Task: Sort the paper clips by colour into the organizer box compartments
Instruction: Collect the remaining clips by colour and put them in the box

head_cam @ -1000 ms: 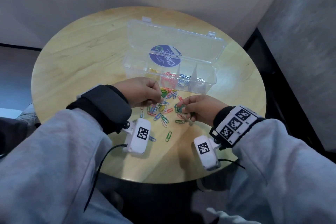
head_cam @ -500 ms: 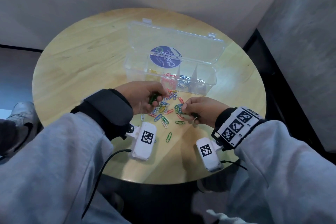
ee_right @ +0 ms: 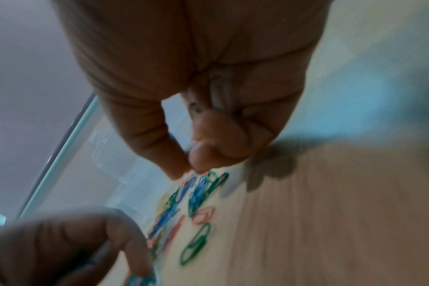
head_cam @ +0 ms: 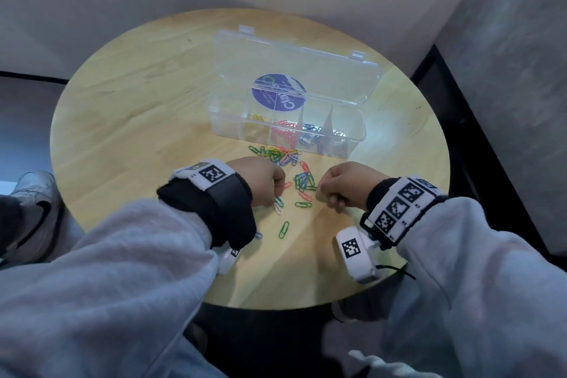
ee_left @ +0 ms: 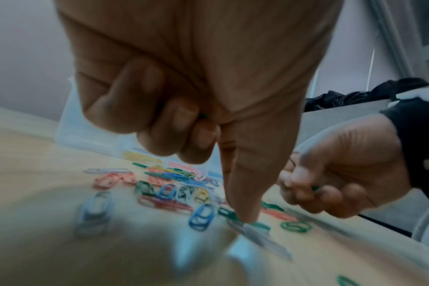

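Note:
Loose paper clips (head_cam: 287,157) in several colours lie on the round table in front of the clear organizer box (head_cam: 361,129), whose lid stands open. Its compartments hold yellow clips (head_cam: 257,118), red clips (head_cam: 285,132), blue clips (head_cam: 309,131) and pale clips (head_cam: 339,134). My left hand (head_cam: 276,193) curls three fingers round green clips (ee_left: 203,116), while its index fingertip (ee_left: 245,216) presses a green clip (ee_left: 258,225) on the table. My right hand (head_cam: 322,190) holds a pale clip (ee_right: 218,94) in its curled fingers, thumb and forefinger pinched just above a second cluster of clips (head_cam: 303,181).
A single green clip (head_cam: 283,229) and a blue one (head_cam: 258,235) lie nearer the front edge. The wooden table (head_cam: 147,107) is bare on its left side. A shoe (head_cam: 33,202) shows beside the table at the left.
Both hands have drawn back from the main pile toward me. The left forearm has rolled so its wristband faces up, and its index finger now points down onto a clip.

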